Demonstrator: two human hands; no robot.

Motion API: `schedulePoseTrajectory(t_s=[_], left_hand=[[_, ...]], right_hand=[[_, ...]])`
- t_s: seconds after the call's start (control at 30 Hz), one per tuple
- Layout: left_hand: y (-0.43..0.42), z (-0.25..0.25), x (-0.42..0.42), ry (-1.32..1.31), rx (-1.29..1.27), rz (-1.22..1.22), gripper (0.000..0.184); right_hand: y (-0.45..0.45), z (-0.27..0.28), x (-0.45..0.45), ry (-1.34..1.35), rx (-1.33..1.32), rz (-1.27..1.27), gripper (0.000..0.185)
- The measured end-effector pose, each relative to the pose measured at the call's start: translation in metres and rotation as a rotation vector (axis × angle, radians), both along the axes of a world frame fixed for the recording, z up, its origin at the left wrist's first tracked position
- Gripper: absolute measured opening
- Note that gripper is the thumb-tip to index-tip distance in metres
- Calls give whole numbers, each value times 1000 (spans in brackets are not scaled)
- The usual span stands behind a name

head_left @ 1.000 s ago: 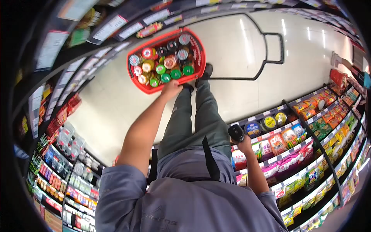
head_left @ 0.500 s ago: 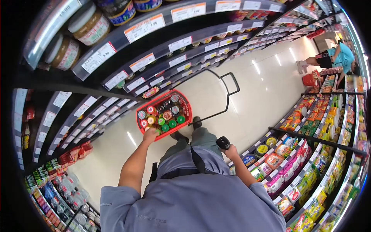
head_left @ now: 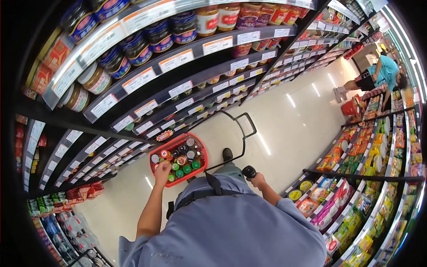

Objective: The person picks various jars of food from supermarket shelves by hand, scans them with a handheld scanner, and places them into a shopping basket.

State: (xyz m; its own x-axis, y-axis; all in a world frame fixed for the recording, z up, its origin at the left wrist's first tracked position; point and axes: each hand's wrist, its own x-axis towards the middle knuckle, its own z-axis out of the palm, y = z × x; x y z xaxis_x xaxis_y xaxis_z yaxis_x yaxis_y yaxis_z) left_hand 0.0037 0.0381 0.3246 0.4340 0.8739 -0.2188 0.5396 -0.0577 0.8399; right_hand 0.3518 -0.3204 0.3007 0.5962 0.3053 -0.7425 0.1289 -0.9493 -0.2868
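A red shopping basket (head_left: 205, 161) stands on the floor by the left shelves, with several lidded jars (head_left: 187, 169) in it, their lids green, red, black and patterned. My left hand (head_left: 163, 168) reaches over the basket's near left part, among the jars. Its fingers look curled together, and what lies in or under them is hidden. In my right hand (head_left: 258, 180), beside my hip, is a black handheld device (head_left: 249, 171); its exact kind does not show. The basket's long black pull handle (head_left: 244, 140) stretches out over the floor to the right.
Shelves with dark-lidded jars (head_left: 161, 41) and price tags rise on the left. Bagged foods and tubs fill the right shelves (head_left: 351, 178). Further along the aisle, a person in a turquoise shirt (head_left: 387, 71) bends at the shelf near another red basket (head_left: 350, 107).
My left hand has moved from the basket's near rim to over the jars. The view has tilted toward the upper shelves, and one foot is further forward. The device stays in my right hand.
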Motion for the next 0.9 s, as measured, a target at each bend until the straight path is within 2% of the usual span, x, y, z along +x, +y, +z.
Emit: schedulePoseTrajectory(t_s=[0.07, 0.17, 0.23, 0.3, 0.4, 0.47, 0.53, 0.63, 0.67, 0.7, 0.77, 0.8, 0.9], left_hand=[[-6, 66, 79, -107, 58, -19, 27], [-8, 130, 194, -347, 91, -97, 29], [-6, 175, 266, -290, 307, -183, 31], [-11, 224, 336, -447, 440, -209, 38], [-6, 270, 421, -482, 535, -177, 47], [4, 282, 469, -497, 560, -133, 52], [19, 282, 510, -348, 763, 66, 61], [29, 295, 546, -277, 821, 120, 62], [33, 299, 554, -269, 657, 99, 54], [37, 303, 561, -266, 660, 98, 54], [46, 308, 569, -286, 340, 9, 49], [48, 304, 573, -282, 340, 6, 49], [50, 295, 583, -290, 642, 138, 43]], right_hand=[[2, 9, 36, 0, 19, 21, 54], [7, 23, 92, -15, 65, 39, 54], [5, 28, 129, -21, 94, 22, 54], [2, 28, 162, -43, 110, 14, 52], [-4, 40, 198, -21, 133, -28, 51], [-13, 42, 214, -18, 156, -64, 49], [-28, 28, 224, -12, 180, -106, 47], [-50, 8, 228, 56, 177, -174, 42], [-56, 11, 226, 66, 167, -184, 40], [-61, 12, 223, 75, 158, -193, 38], [-71, 8, 216, 105, 146, -206, 37], [-73, 11, 214, 131, 130, -222, 36], [-78, 16, 211, 215, 127, -281, 35]])
